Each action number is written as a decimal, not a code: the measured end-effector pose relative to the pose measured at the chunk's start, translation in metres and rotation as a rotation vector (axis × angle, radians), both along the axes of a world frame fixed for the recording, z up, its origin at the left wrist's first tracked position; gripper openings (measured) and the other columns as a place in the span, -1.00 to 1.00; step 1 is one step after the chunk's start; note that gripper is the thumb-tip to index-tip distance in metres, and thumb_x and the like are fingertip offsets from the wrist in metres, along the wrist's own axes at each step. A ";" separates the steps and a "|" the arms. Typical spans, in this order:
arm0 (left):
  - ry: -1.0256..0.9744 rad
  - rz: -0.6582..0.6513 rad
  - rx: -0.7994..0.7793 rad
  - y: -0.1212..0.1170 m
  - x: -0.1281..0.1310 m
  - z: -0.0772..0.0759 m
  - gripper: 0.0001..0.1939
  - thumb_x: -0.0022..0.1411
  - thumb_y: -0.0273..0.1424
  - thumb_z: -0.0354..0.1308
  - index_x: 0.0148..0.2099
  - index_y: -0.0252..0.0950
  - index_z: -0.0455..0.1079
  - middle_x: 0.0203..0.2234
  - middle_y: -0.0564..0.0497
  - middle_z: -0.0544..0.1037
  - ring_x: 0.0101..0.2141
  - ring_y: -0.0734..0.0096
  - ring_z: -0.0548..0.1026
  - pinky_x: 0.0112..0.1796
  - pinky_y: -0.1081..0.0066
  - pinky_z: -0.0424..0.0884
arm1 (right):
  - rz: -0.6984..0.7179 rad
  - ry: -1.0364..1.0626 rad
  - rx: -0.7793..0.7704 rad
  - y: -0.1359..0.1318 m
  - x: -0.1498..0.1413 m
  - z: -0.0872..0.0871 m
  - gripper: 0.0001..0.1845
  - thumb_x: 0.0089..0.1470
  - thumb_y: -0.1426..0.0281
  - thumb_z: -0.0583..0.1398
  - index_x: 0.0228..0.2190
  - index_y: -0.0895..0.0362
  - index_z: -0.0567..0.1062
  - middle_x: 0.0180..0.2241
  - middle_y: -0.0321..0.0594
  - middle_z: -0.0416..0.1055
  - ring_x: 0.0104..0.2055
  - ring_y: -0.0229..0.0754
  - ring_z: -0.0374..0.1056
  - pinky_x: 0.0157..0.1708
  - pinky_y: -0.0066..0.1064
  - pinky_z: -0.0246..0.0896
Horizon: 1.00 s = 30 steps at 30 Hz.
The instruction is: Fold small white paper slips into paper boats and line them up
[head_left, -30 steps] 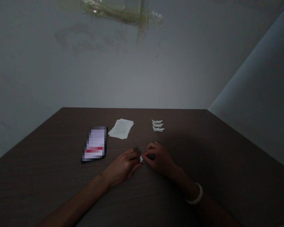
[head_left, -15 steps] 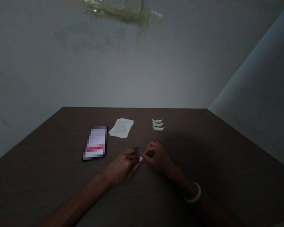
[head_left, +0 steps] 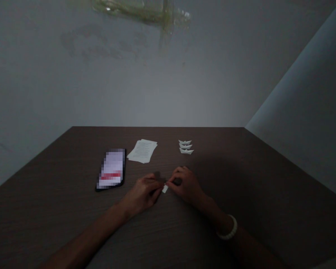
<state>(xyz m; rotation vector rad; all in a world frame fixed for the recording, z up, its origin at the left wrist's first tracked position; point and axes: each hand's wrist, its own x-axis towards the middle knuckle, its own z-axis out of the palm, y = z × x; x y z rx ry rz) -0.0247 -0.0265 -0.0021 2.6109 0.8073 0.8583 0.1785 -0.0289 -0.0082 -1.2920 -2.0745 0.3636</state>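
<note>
A small white piece of folded paper (head_left: 165,189) lies between my two hands on the dark wooden table (head_left: 240,175). My left hand (head_left: 142,194) pinches its left side with curled fingers. My right hand (head_left: 185,185), with a white bead bracelet at the wrist, pinches its right side. Both hands rest low on the tabletop. Most of the paper is hidden by my fingers.
Three small white folded paper boats (head_left: 185,146) sit in a row behind my right hand. A stack of white paper sheets (head_left: 142,150) lies behind my left hand. A phone (head_left: 111,173) with a lit screen lies to the left. Grey walls close in behind and on the right.
My hands have drawn slightly apart, so more of the white paper shows between them. The view has shifted a little; nothing else on the table has moved.
</note>
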 end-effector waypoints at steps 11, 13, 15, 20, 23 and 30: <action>0.176 -0.059 0.086 -0.003 -0.006 0.010 -0.78 0.30 -0.50 -0.02 -0.29 -0.31 0.46 -0.51 -0.02 0.45 -0.36 0.33 0.42 -0.29 0.37 0.38 | 0.001 -0.013 0.006 0.001 0.001 -0.002 -0.91 0.00 0.38 0.34 -0.49 0.10 0.55 -0.39 -0.27 0.42 -0.30 -0.21 0.31 -0.23 -0.35 0.12; 0.185 -0.061 0.096 -0.003 -0.007 0.010 -0.78 0.31 -0.48 -0.02 -0.26 -0.31 0.47 -0.50 -0.02 0.45 -0.36 0.33 0.42 -0.29 0.37 0.38 | 0.001 -0.026 0.016 0.001 0.002 -0.002 -0.91 0.00 0.37 0.34 -0.48 0.11 0.55 -0.38 -0.26 0.43 -0.30 -0.21 0.30 -0.23 -0.35 0.12; 0.186 -0.068 0.109 -0.003 -0.008 0.010 -0.77 0.31 -0.48 -0.02 -0.23 -0.31 0.48 -0.49 -0.03 0.45 -0.36 0.34 0.42 -0.31 0.39 0.39 | -0.001 -0.032 0.019 0.001 0.002 -0.001 -0.90 0.01 0.36 0.34 -0.47 0.11 0.55 -0.37 -0.25 0.43 -0.29 -0.21 0.30 -0.21 -0.35 0.13; 0.144 -0.052 0.126 -0.006 -0.014 0.009 -0.76 0.33 -0.46 -0.02 -0.22 -0.32 0.49 -0.51 -0.03 0.42 -0.39 0.36 0.41 -0.36 0.40 0.37 | -0.004 -0.044 -0.001 0.000 0.002 0.003 -0.91 -0.01 0.36 0.35 -0.48 0.10 0.56 -0.37 -0.25 0.45 -0.29 -0.20 0.32 -0.21 -0.34 0.14; 0.134 -0.048 0.133 -0.007 -0.016 0.009 -0.76 0.33 -0.46 -0.01 -0.23 -0.32 0.50 -0.52 -0.02 0.42 -0.42 0.37 0.40 -0.37 0.40 0.36 | -0.006 -0.031 -0.004 0.000 0.002 0.005 -0.92 -0.02 0.39 0.36 -0.48 0.11 0.57 -0.37 -0.24 0.46 -0.29 -0.20 0.33 -0.21 -0.34 0.13; 0.075 0.010 0.166 -0.007 -0.016 0.004 -0.74 0.30 -0.48 0.01 -0.39 -0.33 0.48 -0.58 -0.01 0.41 -0.47 0.39 0.36 -0.41 0.40 0.32 | 0.010 -0.025 0.013 0.001 0.004 0.000 -0.90 0.01 0.35 0.34 -0.47 0.11 0.56 -0.37 -0.24 0.44 -0.28 -0.20 0.31 -0.21 -0.34 0.13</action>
